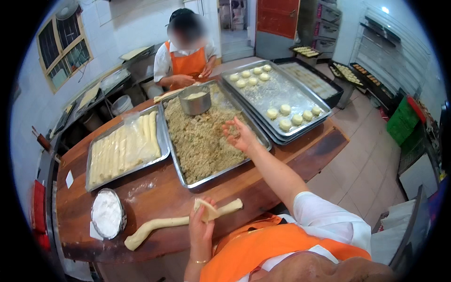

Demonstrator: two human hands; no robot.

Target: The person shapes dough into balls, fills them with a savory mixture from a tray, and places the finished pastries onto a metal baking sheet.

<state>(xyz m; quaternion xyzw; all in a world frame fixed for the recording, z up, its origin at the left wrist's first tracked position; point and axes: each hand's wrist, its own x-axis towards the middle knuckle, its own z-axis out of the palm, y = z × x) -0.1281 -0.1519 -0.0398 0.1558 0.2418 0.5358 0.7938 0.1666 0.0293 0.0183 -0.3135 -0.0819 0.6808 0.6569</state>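
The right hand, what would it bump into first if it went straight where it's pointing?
Probably the crumbly mix in the tray, though how high the right hand is isn't clear.

Orange apron [277, 244], white sleeve [324, 217]

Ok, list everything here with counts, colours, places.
Table: one, brown, centre
Filling tray: one, silver, mid-table
Metal pot: one, silver, on filling
Dough-strip tray: one, silver, left
Plastic sheet: one, clear, over some strips
Dough rounds: about thirteen, cream, right tray
Powder: one bowl, white, near left
Dough rope: one, cream, near edge
Bucket: one, white, beyond strips
Door: one, red and grey, back
Co-worker: one, orange-aproned, far side
Left hand: one, holding dough disc
Right hand: one, open over filling
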